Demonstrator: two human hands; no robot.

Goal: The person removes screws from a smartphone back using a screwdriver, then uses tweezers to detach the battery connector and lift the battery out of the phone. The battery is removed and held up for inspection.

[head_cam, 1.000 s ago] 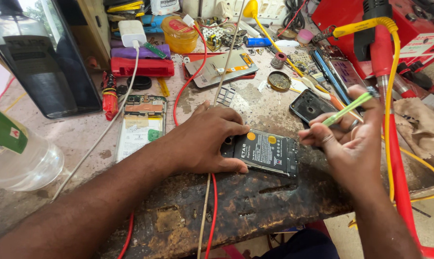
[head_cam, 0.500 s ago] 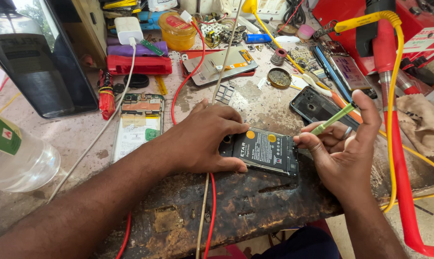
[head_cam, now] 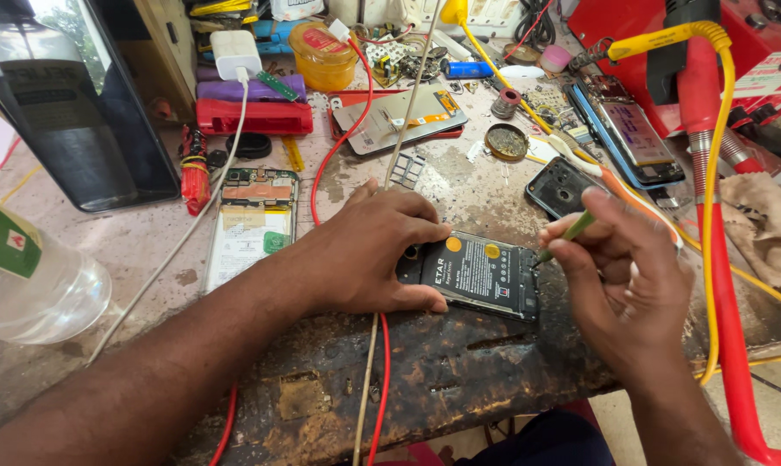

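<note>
An opened phone (head_cam: 481,274) with its black battery showing lies on the worn wooden bench edge (head_cam: 459,362). My left hand (head_cam: 369,250) presses down on its left end, fingers over the top corner and thumb along the near edge. My right hand (head_cam: 619,272) pinches a thin green tool (head_cam: 567,233) whose tip touches the phone's upper right corner.
Another opened phone (head_cam: 250,226) lies to the left, a black phone part (head_cam: 563,185) and a phone with a blue edge (head_cam: 623,129) to the right. Red and white wires (head_cam: 377,362) cross the bench. A clear bottle (head_cam: 28,276) stands far left, a red-and-yellow hose (head_cam: 718,259) at right.
My right hand has turned over and lowered the green tool from pointing up and away to its tip touching the phone's right corner. My left hand stays on the phone.
</note>
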